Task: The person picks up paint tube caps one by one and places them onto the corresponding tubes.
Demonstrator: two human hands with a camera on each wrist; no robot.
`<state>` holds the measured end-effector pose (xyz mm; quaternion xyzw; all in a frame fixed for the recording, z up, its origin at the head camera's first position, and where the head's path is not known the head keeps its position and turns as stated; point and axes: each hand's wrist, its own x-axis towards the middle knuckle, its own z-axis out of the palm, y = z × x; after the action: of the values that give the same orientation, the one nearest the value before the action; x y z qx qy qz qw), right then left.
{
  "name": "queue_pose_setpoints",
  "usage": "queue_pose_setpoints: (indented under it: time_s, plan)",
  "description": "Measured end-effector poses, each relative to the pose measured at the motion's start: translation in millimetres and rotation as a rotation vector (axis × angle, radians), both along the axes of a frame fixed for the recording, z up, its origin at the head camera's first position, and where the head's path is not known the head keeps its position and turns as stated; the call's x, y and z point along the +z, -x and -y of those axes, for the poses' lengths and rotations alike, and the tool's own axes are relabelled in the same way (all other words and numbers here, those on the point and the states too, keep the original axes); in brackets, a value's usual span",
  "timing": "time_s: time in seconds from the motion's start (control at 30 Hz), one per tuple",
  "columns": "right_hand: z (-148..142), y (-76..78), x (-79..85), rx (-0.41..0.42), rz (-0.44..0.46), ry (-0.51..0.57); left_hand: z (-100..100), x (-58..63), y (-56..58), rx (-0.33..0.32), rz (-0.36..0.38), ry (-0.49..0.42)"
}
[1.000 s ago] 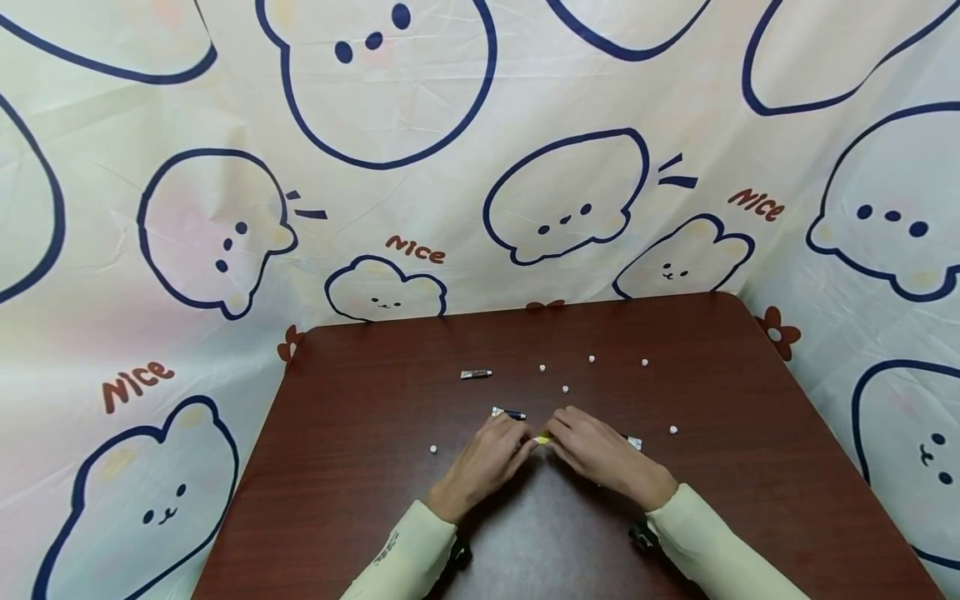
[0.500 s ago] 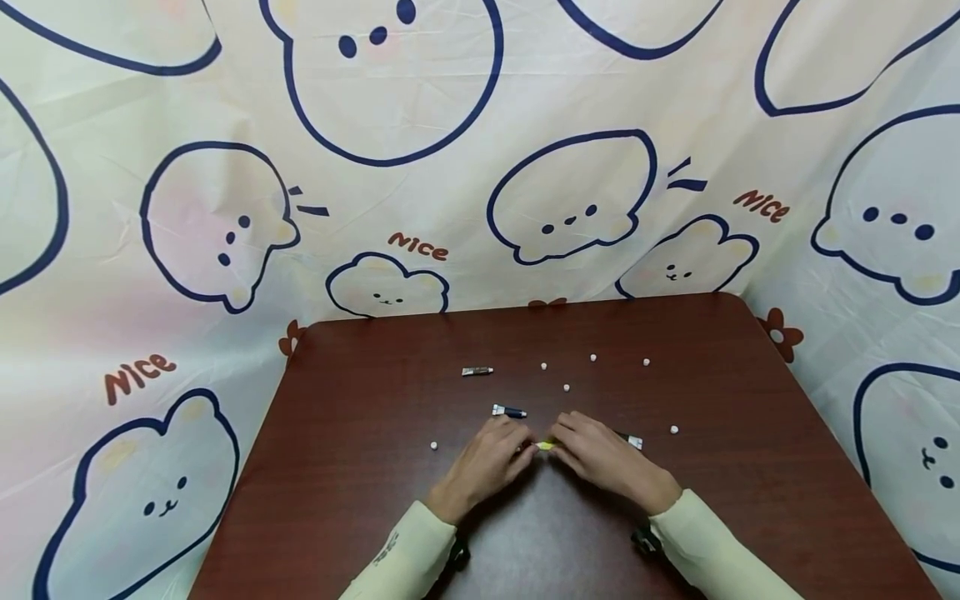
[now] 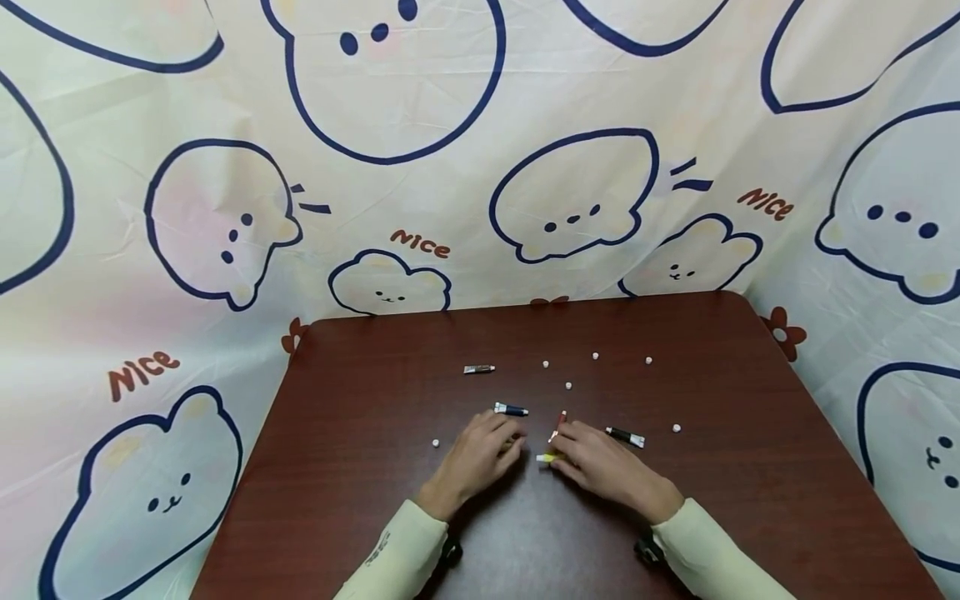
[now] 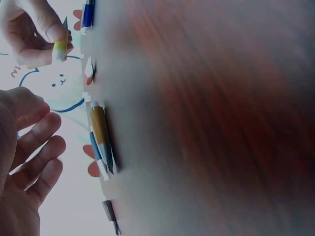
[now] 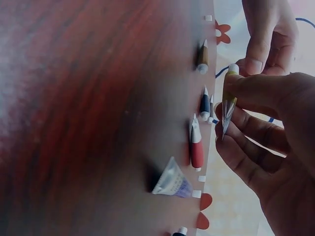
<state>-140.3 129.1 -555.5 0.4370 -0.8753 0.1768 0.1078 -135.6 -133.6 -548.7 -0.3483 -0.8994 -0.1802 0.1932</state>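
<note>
The right hand point(image 3: 602, 462) pinched the yellow tube point(image 3: 546, 458), soft I judged, best held near its white end point(image 5: 234, 68), left hand point(image 3: 478, 454) half-curled, its hold unclear.

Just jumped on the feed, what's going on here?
A person's right hand holds a small yellow tube off the brown tabletop. The left hand is close by but apart from the tube; I can't tell whether it pinches anything. Other small tubes and small white pieces lie scattered around on the tabletop.
</note>
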Motion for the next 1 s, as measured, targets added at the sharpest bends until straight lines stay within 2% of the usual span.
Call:
queue_pose_setpoints:
  time_s: [0.23, 0.5, 0.83, 1.0]
  plan:
    - [2.0, -3.3, -4.7, 0.044, 0.006, 0.034, 8.9, -4.7, 2.3, 0.006, -0.011, -0.032]
    - [3.8, -7.3, -6.3, 0.035, 0.073, -0.033, 19.1, -7.3, 5.1, 0.038, -0.013, -0.054]
    - [5.0, -11.7, -15.6, 0.04, 0.061, -0.034, 32.1, -7.3, 5.0, 0.101, 0.064, -0.03]
    - [5.1, -12.6, -17.6, 0.039, 0.09, -0.053, 37.4, -6.3, 5.7, 0.102, 0.075, -0.047]
